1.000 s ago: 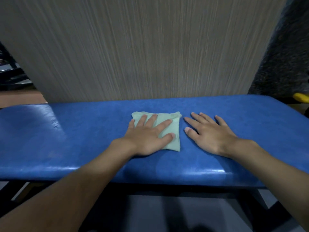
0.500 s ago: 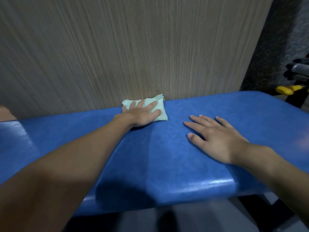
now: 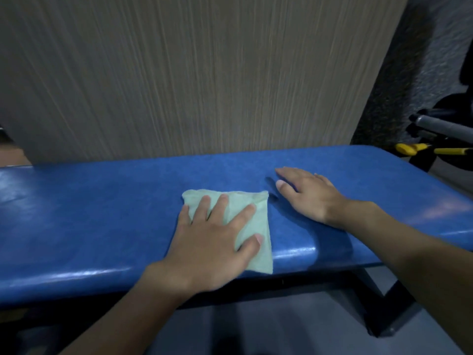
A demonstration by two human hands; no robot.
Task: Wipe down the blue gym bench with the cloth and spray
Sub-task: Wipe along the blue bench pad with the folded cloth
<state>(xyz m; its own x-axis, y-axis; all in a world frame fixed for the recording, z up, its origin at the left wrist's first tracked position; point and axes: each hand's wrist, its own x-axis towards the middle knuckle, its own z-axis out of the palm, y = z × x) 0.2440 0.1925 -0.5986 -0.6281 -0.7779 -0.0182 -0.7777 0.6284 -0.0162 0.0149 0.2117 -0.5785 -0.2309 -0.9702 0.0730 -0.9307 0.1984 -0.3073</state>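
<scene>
The blue padded gym bench (image 3: 89, 213) runs across the view from left to right. A folded pale green cloth (image 3: 256, 242) lies on its near half, reaching the front edge. My left hand (image 3: 212, 242) presses flat on the cloth with fingers spread. My right hand (image 3: 309, 196) rests flat on the bare pad just right of the cloth, holding nothing. No spray bottle is in view.
A grey wood-grain wall panel (image 3: 204, 73) stands right behind the bench. At the far right are a grey bar (image 3: 445, 126) and yellow-handled gear (image 3: 407, 148). The bench's black frame leg (image 3: 389, 311) and grey floor (image 3: 281, 326) show below.
My left hand has drawn the cloth from the bench's far edge by the wall back toward the near edge. My right hand has stayed flat on the pad.
</scene>
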